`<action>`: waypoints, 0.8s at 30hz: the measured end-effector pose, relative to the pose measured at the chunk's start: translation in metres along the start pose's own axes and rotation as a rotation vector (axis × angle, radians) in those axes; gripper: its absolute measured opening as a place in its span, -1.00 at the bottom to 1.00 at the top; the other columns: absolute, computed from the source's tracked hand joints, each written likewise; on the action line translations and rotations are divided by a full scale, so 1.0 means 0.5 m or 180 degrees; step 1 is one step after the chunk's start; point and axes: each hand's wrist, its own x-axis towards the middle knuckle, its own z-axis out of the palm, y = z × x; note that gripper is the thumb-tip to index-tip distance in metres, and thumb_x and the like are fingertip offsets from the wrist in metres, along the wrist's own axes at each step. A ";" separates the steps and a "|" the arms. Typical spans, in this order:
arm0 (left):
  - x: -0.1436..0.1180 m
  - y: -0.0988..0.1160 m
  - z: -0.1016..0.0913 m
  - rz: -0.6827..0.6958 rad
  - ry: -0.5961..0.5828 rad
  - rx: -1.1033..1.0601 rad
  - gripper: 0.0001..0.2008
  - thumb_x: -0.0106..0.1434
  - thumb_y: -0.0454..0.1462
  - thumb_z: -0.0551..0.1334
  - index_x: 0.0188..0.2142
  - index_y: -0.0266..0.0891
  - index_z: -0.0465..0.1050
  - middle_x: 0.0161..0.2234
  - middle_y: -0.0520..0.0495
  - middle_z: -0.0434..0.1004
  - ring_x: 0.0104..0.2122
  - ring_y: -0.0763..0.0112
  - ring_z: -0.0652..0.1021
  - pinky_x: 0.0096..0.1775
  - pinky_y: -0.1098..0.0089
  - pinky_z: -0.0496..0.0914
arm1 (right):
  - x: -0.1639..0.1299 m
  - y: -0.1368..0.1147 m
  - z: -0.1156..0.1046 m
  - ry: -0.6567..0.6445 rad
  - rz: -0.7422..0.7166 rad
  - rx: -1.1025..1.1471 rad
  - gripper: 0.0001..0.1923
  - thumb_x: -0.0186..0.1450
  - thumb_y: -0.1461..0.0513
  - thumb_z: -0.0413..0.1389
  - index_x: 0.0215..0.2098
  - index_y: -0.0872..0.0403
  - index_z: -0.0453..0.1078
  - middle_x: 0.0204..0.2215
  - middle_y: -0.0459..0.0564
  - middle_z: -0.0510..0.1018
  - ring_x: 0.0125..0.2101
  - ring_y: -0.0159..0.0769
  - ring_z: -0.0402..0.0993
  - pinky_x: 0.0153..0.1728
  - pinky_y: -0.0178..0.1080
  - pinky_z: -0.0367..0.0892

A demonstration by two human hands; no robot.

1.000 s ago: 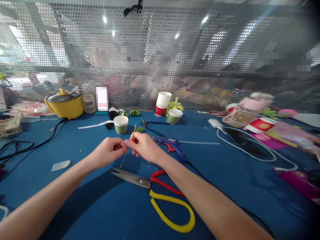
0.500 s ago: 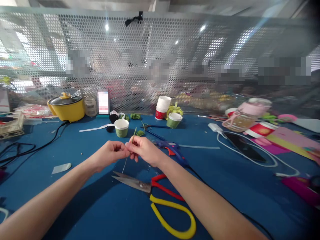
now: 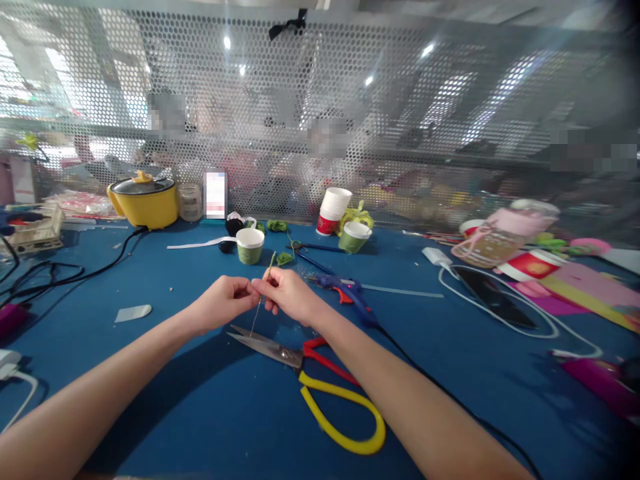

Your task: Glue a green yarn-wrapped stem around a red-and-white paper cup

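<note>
A thin wire (image 3: 257, 317), its upper end covered in green, stands slanted between my hands above the table. My left hand (image 3: 225, 305) is closed, fingertips pinching at the wire beside the other hand. My right hand (image 3: 290, 295) pinches the green part, fingers curled, and partly hides it. Below them, scissors (image 3: 280, 352) with one red and one yellow handle lie with blades slightly apart; the wire's lower end appears just over the blades. Past my right hand lies a blue glue gun (image 3: 350, 291). Green yarn (image 3: 285, 258) rests beyond my fingertips.
Green paper cups (image 3: 250, 248) and a stack of white and red cups (image 3: 333, 212) stand behind. At the back left is a yellow electric pot (image 3: 150, 203). A phone (image 3: 493, 297) with a white cable lies right, near a tilted pink-lidded bottle (image 3: 495, 237). A perforated screen (image 3: 280, 133) closes the back.
The view has turned slightly, so the table items sit a little further right and higher. Both hands keep their pinch on the wire, with only a small shift of the fingers.
</note>
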 end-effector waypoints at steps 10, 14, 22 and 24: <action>-0.007 -0.003 0.005 -0.0212 0.0027 -0.0384 -0.76 0.05 -0.17 0.15 -0.47 -0.36 0.39 -0.61 0.08 0.26 -0.59 0.58 0.19 -0.53 0.51 0.06 | -0.002 0.004 0.008 0.0019 -0.0153 -0.0200 -0.72 0.16 0.09 0.06 -0.56 0.09 0.16 -0.75 -0.19 0.31 -0.76 -0.51 0.23 -0.73 -0.43 0.18; -0.010 0.005 0.004 -0.0312 -0.0040 -0.0632 -0.79 -0.01 -0.21 0.20 -0.45 -0.36 0.41 -0.61 0.10 0.28 -0.61 0.60 0.16 -0.55 0.51 0.03 | -0.004 -0.002 0.009 -0.0004 -0.0162 -0.0202 -0.73 0.16 0.11 0.06 -0.56 0.10 0.16 -0.75 -0.21 0.29 -0.75 -0.52 0.22 -0.72 -0.43 0.18; -0.012 0.011 -0.004 -0.0526 -0.0181 -0.1161 -0.77 -0.02 -0.17 0.22 -0.55 -0.33 0.32 -0.68 0.16 0.14 -0.69 0.66 0.04 -0.62 0.50 -0.08 | -0.007 -0.007 0.000 -0.0472 -0.0340 0.0613 -0.75 0.14 0.12 0.07 -0.51 0.10 0.15 -0.65 -0.18 0.35 -0.66 -0.51 0.27 -0.69 -0.44 0.20; -0.011 0.010 -0.004 -0.0486 -0.0134 -0.1005 -0.76 -0.02 -0.15 0.22 -0.52 -0.34 0.34 -0.67 0.15 0.15 -0.68 0.65 0.05 -0.61 0.50 -0.08 | -0.005 -0.003 0.000 -0.0368 -0.0252 0.0436 -0.78 0.17 0.15 0.05 -0.52 0.11 0.15 -0.70 -0.20 0.33 -0.71 -0.54 0.23 -0.70 -0.45 0.17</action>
